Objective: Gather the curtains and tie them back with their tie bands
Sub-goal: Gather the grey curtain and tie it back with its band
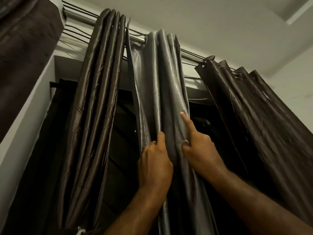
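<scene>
Left hand [155, 160]: grips grey curtain [162, 82] pleats, bunching them for tying. Right hand [199, 150]: pinches the opposite edge, index finger straight, steadying a fold. Curtain hangs mid-rod [135, 39], between brown curtains [101, 82].

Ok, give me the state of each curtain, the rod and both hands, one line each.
grey curtain: bunched into folds, held by both hands.
left brown curtain: gathered in tight folds, hanging untouched.
right brown curtain: loosely pleated, hanging untouched.
rod: carries all three curtains.
left hand: grips the grey curtain's left folds.
right hand: pinches its right folds, index finger straight.
</scene>
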A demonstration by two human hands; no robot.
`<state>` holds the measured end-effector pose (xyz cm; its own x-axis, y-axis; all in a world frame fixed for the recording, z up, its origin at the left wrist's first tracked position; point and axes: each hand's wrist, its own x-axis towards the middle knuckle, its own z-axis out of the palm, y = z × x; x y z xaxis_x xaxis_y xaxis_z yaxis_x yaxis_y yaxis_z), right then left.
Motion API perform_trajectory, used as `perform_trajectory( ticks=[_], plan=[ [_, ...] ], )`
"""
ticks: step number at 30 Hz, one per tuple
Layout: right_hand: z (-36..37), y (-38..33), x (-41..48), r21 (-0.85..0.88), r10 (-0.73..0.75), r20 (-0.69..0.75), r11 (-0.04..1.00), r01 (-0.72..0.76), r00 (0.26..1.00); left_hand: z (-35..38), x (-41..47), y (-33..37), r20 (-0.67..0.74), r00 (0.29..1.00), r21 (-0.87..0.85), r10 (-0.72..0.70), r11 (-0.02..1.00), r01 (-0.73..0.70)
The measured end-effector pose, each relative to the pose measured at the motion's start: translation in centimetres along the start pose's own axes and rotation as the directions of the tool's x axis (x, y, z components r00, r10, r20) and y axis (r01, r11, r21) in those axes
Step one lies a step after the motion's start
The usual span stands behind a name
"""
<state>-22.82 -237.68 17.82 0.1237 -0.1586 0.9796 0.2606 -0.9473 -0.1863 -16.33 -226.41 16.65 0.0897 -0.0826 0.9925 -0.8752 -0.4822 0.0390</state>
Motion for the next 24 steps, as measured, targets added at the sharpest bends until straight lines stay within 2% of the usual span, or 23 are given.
perform_trajectory(
  ticks=[5,6,8,9,11,14,17,19,21,22,24],
  plan=[
    [0.7,1.1,0.4,-0.241,0.022,0.000,0.970,-0.022,1.000,-1.2,-0.4,0.8,-0.074,0.996,-0.181,0.055,0.981,-0.068],
    [0.8,1.3,0.5,-0.188,0.032,-0.004,0.982,-0.032,0.999,-1.2,-0.5,1.2,-0.053,0.994,-0.195,0.092,0.976,-0.100],
    [0.9,1.3,0.7,0.097,0.118,-0.010,0.988,-0.116,0.993,-0.8,-0.5,2.1,0.014,0.980,-0.161,0.197,0.968,-0.192],
    [0.9,1.2,0.9,0.238,0.178,0.010,0.955,-0.175,0.984,-0.6,-0.5,2.4,0.052,0.968,-0.131,0.244,0.963,-0.235],
    [0.7,1.3,1.3,0.380,0.258,0.107,0.882,-0.280,0.960,-0.3,-0.2,2.5,0.102,0.952,-0.144,0.289,0.951,-0.273],
    [-0.1,1.3,1.3,0.447,0.244,0.210,0.837,-0.315,0.947,-0.1,0.1,2.4,0.106,0.935,-0.367,0.337,0.888,-0.279],
    [-0.3,1.3,1.4,0.381,0.213,0.160,0.888,-0.259,0.964,0.7,-0.8,1.8,0.030,0.913,-0.455,0.407,0.819,-0.350],
    [-0.3,1.4,1.6,0.263,0.180,0.112,0.943,-0.204,0.977,1.3,-1.1,1.2,-0.118,0.924,-0.414,0.363,0.828,-0.378],
    [-0.1,1.9,1.6,0.186,0.179,0.086,0.964,-0.192,0.980,1.5,-0.6,0.7,-0.337,0.911,-0.272,0.237,0.902,-0.336],
    [0.0,2.2,1.7,0.170,0.188,0.071,0.966,-0.197,0.980,1.5,0.1,0.6,-0.403,0.903,-0.229,0.149,0.939,-0.257],
    [0.2,3.0,1.6,0.163,0.183,0.035,0.969,-0.186,0.983,1.3,1.7,0.5,-0.387,0.921,-0.245,-0.031,0.967,-0.070]
  ],
)
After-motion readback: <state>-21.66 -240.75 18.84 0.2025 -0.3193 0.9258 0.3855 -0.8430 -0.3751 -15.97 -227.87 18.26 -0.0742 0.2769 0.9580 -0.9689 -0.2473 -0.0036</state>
